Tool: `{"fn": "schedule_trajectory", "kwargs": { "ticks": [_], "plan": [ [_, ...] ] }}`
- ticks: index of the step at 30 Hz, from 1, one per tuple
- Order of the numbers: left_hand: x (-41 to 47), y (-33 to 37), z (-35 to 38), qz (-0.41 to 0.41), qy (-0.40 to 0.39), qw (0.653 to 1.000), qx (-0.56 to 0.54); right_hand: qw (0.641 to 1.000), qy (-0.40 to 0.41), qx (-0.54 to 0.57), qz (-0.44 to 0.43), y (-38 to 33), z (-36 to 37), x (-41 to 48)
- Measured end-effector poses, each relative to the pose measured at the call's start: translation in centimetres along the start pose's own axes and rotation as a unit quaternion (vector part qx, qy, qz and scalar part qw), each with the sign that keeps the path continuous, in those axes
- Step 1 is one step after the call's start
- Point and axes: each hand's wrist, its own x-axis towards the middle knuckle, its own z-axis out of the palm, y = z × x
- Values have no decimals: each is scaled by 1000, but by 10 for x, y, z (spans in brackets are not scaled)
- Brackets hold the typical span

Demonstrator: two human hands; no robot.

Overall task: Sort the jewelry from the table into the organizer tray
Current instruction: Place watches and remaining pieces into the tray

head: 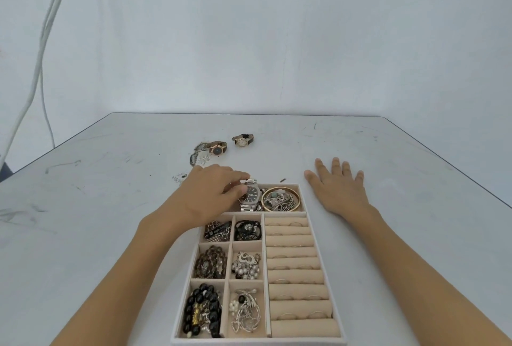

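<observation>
Left hand (pixel 210 193) pinches silver watch (pixel 250 196) in far compartment of tray (pixel 257 341), beside bangle (pixel 280 188). Best: lay it flat, strap tucked inside wall, release gently. Right hand (pixel 340 187) flat on table (pixel 110 207), fingers spread, just beside tray.

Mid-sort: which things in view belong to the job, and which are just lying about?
Job: organizer tray; silver watch, held by the left hand; rose-gold watch and gold watch on the table; loose silver pieces.
Lying about: white cable at the wall; small dark scrap beside the tray.
</observation>
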Motion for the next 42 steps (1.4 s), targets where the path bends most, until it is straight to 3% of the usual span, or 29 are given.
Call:
{"fn": "schedule_trajectory", "kwargs": {
  "ticks": [4, 11, 15, 25, 31, 42],
  "plan": [
    [0, -11, -5, 6, -18, 1000, -2, 1000, 6, -6, 1, -1, 1, 0],
    [2, -10, 3, 100, 47, 991, 72, 1000, 12, -13, -3, -1, 1, 0],
    [4, -8, 2, 103, 27, 991, 78, 1000, 18, -13, -3, 0, 3, 2],
    [1, -6, 1, 85, -1, 993, -84, 1000, 23, -9, -7, 0, 2, 1],
    [-6, -9, -9, 25, -37, 978, -203, 1000, 26, -8, -8, 1, 2, 0],
    [-6, -16, -16, 15, -24, 985, -169, 1000, 27, 0, -7, 1, 1, 0]
  ]
}}
